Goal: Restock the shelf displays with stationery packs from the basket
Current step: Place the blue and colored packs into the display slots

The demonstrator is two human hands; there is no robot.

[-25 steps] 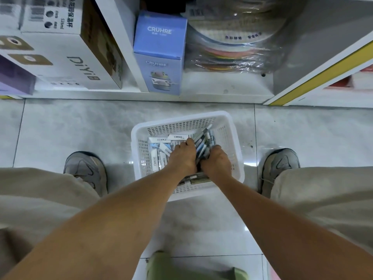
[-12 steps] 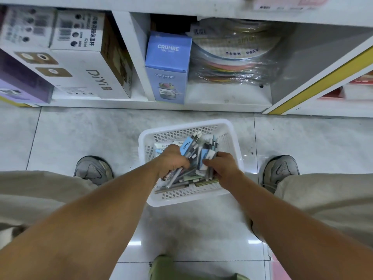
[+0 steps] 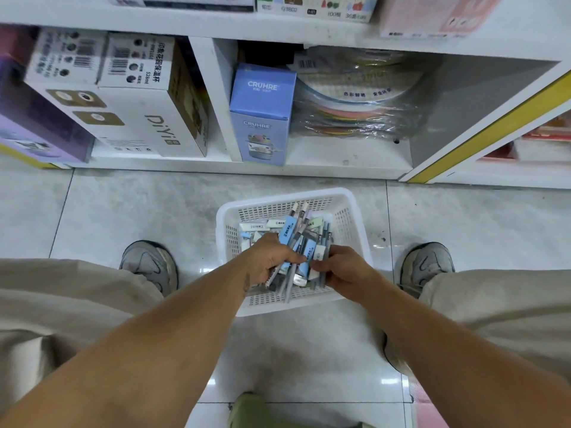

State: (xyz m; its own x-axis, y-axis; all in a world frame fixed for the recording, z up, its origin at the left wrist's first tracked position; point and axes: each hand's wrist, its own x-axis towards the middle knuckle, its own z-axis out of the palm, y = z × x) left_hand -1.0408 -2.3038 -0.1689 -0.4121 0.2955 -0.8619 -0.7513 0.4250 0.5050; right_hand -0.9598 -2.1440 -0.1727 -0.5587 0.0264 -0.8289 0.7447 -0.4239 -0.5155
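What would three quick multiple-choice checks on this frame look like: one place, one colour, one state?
1. Where does the basket stand?
A. on the floor between the shoes
B. on the bottom shelf
C. on the person's lap

2. What colour is the CRUHRE box?
A. red
B. blue
C. green

3. What is the left hand doing?
A. hanging open beside the basket
B. resting flat on the floor
C. gripping a bundle of packs

Answers:
1 A: the white basket sits on grey floor tile, with a shoe at each side.
2 B: its top and front are light blue.
3 C: its fingers curl round several long packs over the basket, and the right hand pinches the bundle from the other side.
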